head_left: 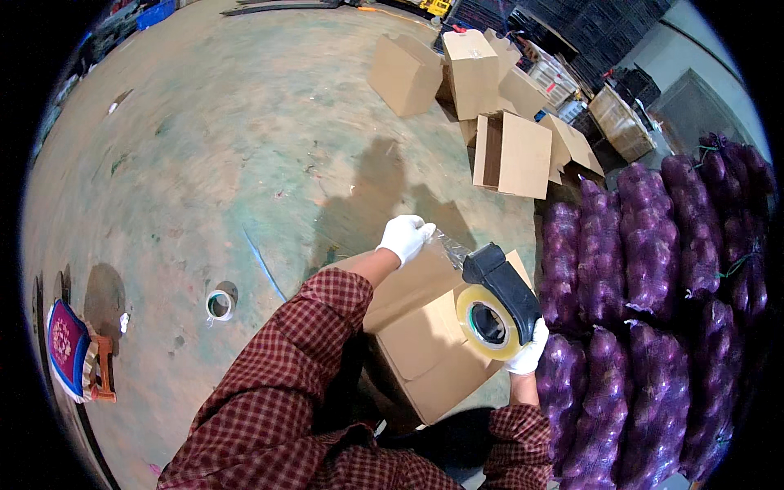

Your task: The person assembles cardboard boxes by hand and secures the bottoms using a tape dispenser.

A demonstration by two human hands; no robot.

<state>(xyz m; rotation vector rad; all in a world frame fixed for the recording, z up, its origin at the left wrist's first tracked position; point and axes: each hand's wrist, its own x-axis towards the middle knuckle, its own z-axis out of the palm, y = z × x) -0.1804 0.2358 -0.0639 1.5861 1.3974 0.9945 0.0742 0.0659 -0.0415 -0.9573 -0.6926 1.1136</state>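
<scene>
Filled purple sacks (649, 237) are grouped at right. The cardboard box (429, 349) sits directly before the person, below the tape dispenser (513, 294), probably for reach. A clear strip (449, 250) runs from dispenser to left hand (404, 241), apparently held taut; gloved fingertips pinch its end. The gloved right hand (529, 353) grips the dispenser's handle.

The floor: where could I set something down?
Mostly bare: floor between loose tape roll and upper cartons, and between roll and cushioned stool. Crowded: the right, packed with purple sacks, and the near carton, under the tape dispenser.
</scene>
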